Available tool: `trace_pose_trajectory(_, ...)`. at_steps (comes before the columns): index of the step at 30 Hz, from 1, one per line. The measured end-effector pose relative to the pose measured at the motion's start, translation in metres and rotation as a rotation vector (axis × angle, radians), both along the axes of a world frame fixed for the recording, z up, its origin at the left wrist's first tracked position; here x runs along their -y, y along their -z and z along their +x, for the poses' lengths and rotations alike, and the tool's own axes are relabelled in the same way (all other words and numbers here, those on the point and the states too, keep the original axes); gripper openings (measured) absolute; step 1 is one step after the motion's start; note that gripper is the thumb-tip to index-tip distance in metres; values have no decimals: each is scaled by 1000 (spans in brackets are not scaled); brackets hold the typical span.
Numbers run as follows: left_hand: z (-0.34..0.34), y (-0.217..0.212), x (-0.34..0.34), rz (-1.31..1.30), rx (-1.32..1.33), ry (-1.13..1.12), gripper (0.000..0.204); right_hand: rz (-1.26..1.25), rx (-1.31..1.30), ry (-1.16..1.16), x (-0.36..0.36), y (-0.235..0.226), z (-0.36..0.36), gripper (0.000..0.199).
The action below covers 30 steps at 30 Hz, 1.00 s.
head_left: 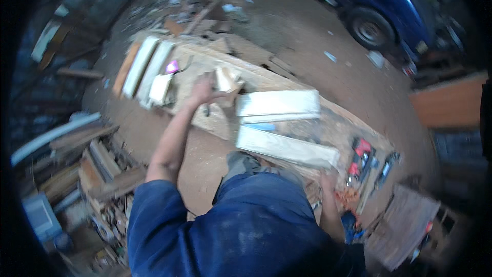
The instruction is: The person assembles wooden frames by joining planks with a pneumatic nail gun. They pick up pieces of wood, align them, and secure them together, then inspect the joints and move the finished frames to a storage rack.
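My left hand (204,92) is stretched over a low wooden workbench (353,118), its thumb apart from the fingers and nothing visible in its grasp. Just right of it stands a small white and brown block-like piece (227,81). At the near edge of the bench, my right hand (328,178) meets the right end of a long white-faced board (287,146); blur hides how its fingers lie. Beyond that board is a second white board (278,104), with a light blue strip (259,126) between the two.
More boards (141,66) lie across the bench's left end, near a small pink item (172,66). Red and black power tools (360,155) rest at its right end. Scrap timber (102,169) is piled at left. A blue vehicle (379,10) stands at far right.
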<state>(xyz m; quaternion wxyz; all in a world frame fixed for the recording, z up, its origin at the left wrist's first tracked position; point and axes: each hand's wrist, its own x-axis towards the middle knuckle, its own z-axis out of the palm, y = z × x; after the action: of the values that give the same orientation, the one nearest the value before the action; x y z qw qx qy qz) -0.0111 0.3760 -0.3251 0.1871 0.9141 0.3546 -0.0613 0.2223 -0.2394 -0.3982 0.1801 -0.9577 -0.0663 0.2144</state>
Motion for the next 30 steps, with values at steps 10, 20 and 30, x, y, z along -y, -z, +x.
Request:
trace_pose_trajectory(10, 11, -18, 35, 128, 174, 85, 116, 34, -265, -76, -26, 0, -63, 63)
trace_pose_trajectory(20, 68, -66, 227, -417, 384, 322, 103, 835, -756, 53, -159, -87, -85, 61)
trace_pose_trajectory(30, 61, -55, 252, -1003, 299, 135, 87, 1165, -952, 391, -149, -112, -70, 49)
